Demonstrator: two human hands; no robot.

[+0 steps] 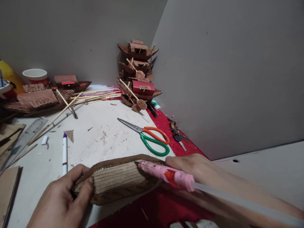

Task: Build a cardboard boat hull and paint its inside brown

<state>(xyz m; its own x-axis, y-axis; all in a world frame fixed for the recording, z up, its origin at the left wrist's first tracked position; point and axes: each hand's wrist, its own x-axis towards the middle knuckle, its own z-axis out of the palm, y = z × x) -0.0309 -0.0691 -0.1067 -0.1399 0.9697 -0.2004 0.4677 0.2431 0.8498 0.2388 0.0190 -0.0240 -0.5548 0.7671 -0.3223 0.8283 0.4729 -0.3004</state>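
A small cardboard boat hull (pixel 116 179) with a ribbed inner floor is tilted toward me near the table's front edge. My left hand (pixel 63 196) grips its left end, thumb on the inside and fingers around the outer side. My right hand (pixel 182 163) is closed at the hull's right end around a pink glue gun (pixel 166 172), whose handle is hidden beneath. The gun's dark nozzle points left, over the ribbed floor near the far wall. A translucent glue stick (pixel 220 193) runs out of its back above my forearm.
Scissors (pixel 144 136) with orange and green handles lie beyond the hull. Cardboard boats (pixel 140 85) are stacked in the corner; others (pixel 40 98) stand at left near paper cups (pixel 35 75). Thin sticks (pixel 95 96), a marker (pixel 65 155), a ruler (pixel 30 131) and keys (pixel 177 136) lie around.
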